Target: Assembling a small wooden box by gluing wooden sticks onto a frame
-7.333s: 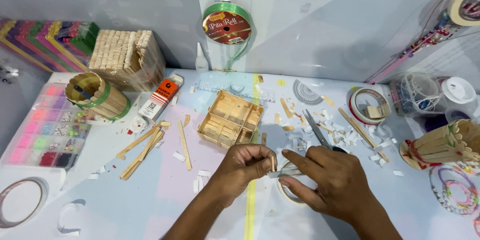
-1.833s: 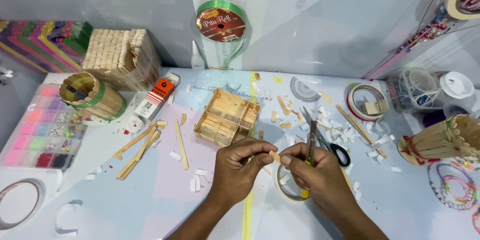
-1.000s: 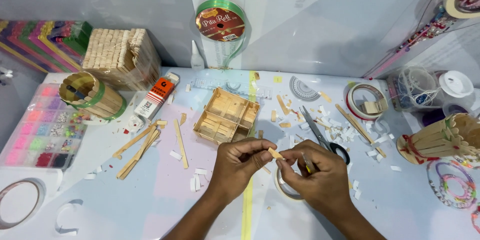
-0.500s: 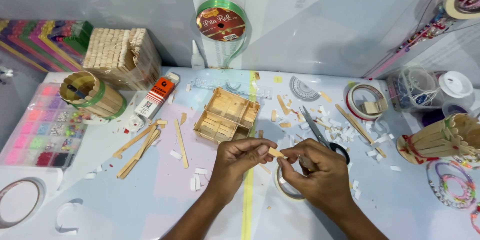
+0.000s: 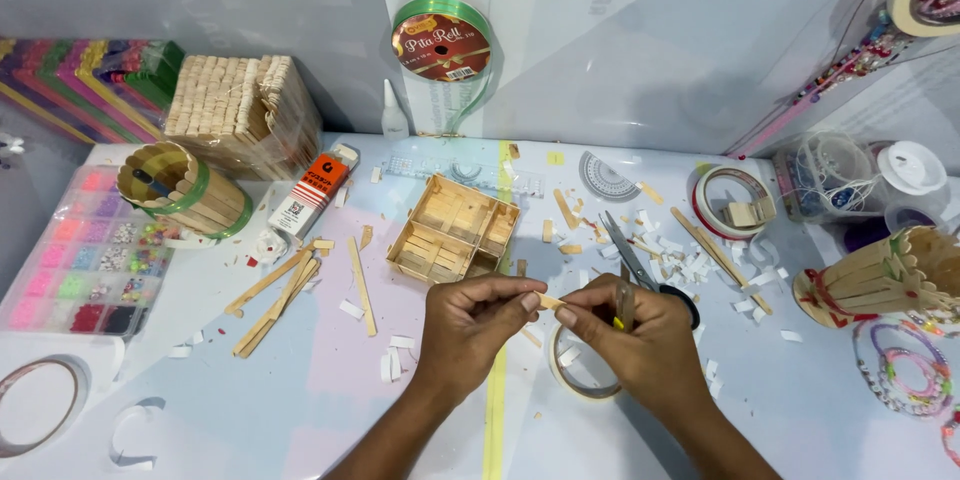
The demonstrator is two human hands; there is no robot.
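Piece in hand: we hold a small wooden stick piece [image 5: 549, 301] above the table [image 5: 300, 420], just in front of the open stick box [image 5: 455, 230].
Left hand [image 5: 470, 325]: thumb and forefinger are closed on the piece's left end, other fingers curled.
Right hand [image 5: 640, 340]: fingertips are pinched at the piece's right end; scissors [image 5: 630, 265] are also tucked in this hand, blades pointing away from us.
Where it sits: the piece bridges the two pinches, its short middle bare between our fingertips.
Handling: we judge it light, stiff and thin, likely to snap or flick away if squeezed flat; best gripped by its edges near the ends.
Nearby: a tape roll [image 5: 580, 370] lies under our right hand; paper scraps [image 5: 690, 265] lie beside the scissors.
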